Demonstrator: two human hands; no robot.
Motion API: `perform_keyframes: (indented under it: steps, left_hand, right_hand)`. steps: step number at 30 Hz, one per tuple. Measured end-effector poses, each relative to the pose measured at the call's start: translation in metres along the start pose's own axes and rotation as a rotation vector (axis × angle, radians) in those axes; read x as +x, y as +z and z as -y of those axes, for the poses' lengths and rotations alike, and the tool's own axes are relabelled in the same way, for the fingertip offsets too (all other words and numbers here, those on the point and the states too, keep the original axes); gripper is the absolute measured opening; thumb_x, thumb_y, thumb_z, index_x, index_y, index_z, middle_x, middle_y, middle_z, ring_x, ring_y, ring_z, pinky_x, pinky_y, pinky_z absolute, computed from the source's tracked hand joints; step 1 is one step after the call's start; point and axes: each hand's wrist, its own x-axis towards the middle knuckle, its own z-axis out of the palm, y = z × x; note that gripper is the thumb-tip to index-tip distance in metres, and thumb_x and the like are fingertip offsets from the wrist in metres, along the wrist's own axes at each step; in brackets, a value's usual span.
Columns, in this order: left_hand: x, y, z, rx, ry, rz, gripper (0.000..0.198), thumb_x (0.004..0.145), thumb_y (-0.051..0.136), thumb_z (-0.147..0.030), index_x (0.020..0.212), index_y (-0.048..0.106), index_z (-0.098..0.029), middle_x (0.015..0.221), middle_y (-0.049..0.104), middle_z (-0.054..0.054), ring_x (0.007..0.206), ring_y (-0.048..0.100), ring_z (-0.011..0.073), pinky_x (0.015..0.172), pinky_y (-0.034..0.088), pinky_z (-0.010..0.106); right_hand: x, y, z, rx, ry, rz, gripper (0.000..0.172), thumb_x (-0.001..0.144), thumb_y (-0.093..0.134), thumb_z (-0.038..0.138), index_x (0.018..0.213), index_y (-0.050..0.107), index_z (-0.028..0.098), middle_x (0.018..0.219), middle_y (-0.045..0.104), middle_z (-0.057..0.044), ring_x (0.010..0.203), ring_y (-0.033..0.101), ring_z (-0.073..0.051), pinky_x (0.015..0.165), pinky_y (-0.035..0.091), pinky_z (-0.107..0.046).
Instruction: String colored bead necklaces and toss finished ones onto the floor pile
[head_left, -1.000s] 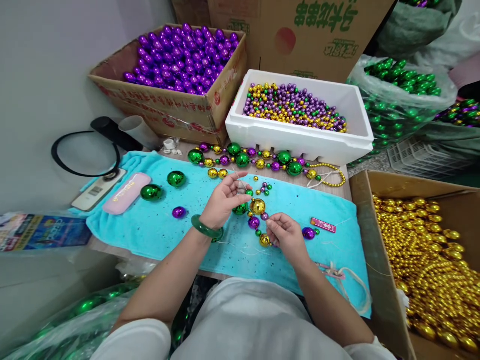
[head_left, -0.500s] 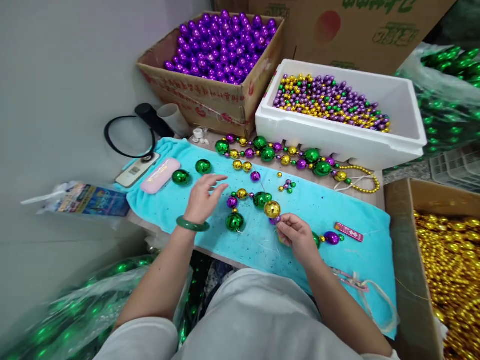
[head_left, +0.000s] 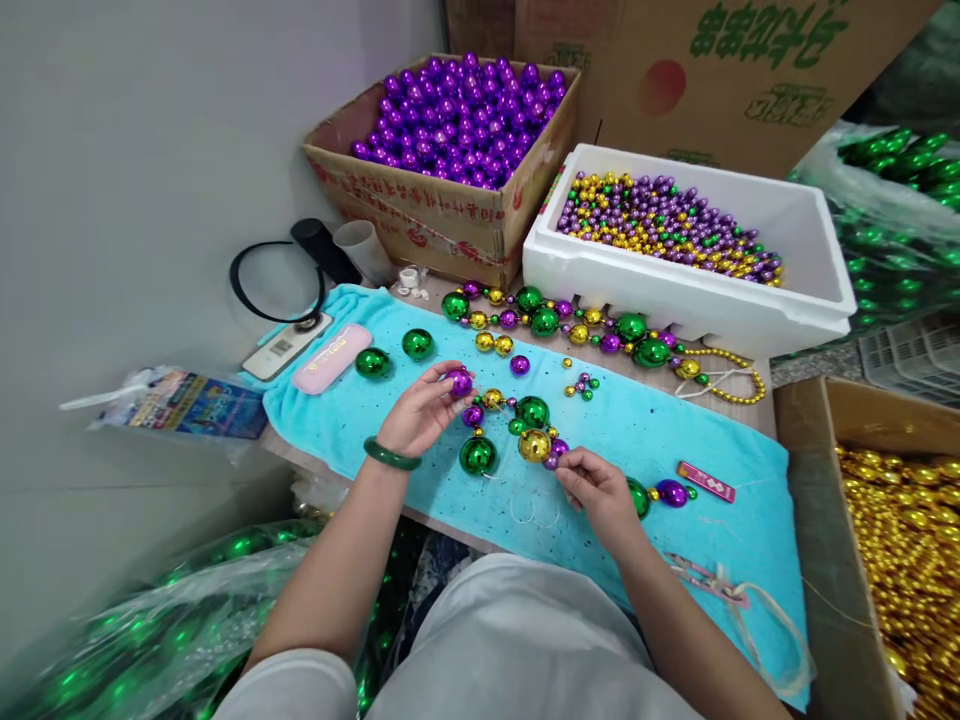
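Note:
My left hand, with a green bangle on its wrist, pinches a purple bead above the turquoise towel. My right hand is closed on the end of a partly strung bead strand, right by a gold bead and a small purple one. The strand curves across the towel between my hands, with green, gold and purple beads on it. A large green bead lies just below my left hand.
A finished bead strand lies along the towel's far edge. Behind it stand a white foam box of mixed small beads and a cardboard box of purple beads. A box of gold beads sits at right. Two loose green beads and a pink case lie left.
My left hand went from open over the towel to pinching a purple bead near the strand. The right hand has kept its hold on the strand's end. The camera shifted slightly.

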Motion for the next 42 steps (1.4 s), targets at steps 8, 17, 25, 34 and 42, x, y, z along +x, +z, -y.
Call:
perform_keyframes:
  steps: [8, 17, 25, 34, 42]
  left_hand:
    - [0.009, 0.029, 0.009, -0.223, -0.038, -0.009, 0.018, 0.072, 0.066, -0.017, 0.088, 0.058, -0.021, 0.089, 0.070, 0.002, 0.092, 0.068, 0.0205, 0.086, 0.054, 0.038]
    - [0.005, 0.037, 0.006, -0.266, -0.024, -0.058, 0.020, 0.070, 0.069, -0.014, 0.086, 0.058, -0.020, 0.084, 0.071, 0.000, 0.089, 0.069, 0.0207, 0.083, 0.055, 0.037]
    - [0.004, 0.036, 0.008, -0.151, 0.048, -0.020, 0.029, 0.068, 0.073, -0.020, 0.090, 0.053, -0.023, 0.086, 0.068, -0.002, 0.094, 0.068, 0.0207, 0.086, 0.053, 0.039]
    - [-0.010, 0.055, 0.024, 0.027, 0.279, -0.023, 0.066, 0.060, 0.079, -0.013, 0.115, 0.046, -0.029, 0.101, 0.056, -0.004, 0.091, 0.065, 0.0140, 0.087, 0.051, 0.031]
    - [-0.016, 0.059, 0.033, 0.198, 0.246, 0.072, 0.056, 0.061, 0.080, -0.015, 0.109, 0.053, -0.027, 0.103, 0.059, -0.002, 0.088, 0.063, 0.0114, 0.084, 0.048, 0.026]
  right_hand:
    - [-0.005, -0.007, -0.003, -0.064, -0.036, -0.060, 0.025, 0.066, 0.071, 0.042, 0.067, 0.063, 0.018, 0.049, 0.042, 0.003, 0.048, 0.035, -0.010, 0.043, 0.026, -0.023]
    - [-0.003, -0.011, -0.007, -0.074, -0.021, -0.104, 0.026, 0.064, 0.072, 0.043, 0.064, 0.063, 0.019, 0.049, 0.043, 0.003, 0.051, 0.038, -0.012, 0.046, 0.028, -0.024]
    - [-0.002, -0.012, -0.007, -0.082, -0.028, -0.108, 0.027, 0.065, 0.072, 0.044, 0.064, 0.063, 0.019, 0.049, 0.044, 0.002, 0.050, 0.038, -0.011, 0.045, 0.028, -0.024]
    - [0.000, -0.007, -0.013, -0.047, -0.029, -0.119, 0.029, 0.065, 0.072, 0.046, 0.067, 0.062, 0.019, 0.047, 0.043, 0.004, 0.047, 0.037, -0.010, 0.042, 0.027, -0.023]
    - [0.000, -0.003, -0.007, 0.035, -0.022, -0.136, 0.032, 0.062, 0.075, 0.045, 0.071, 0.060, 0.018, 0.051, 0.047, 0.004, 0.043, 0.038, -0.008, 0.038, 0.030, -0.021]
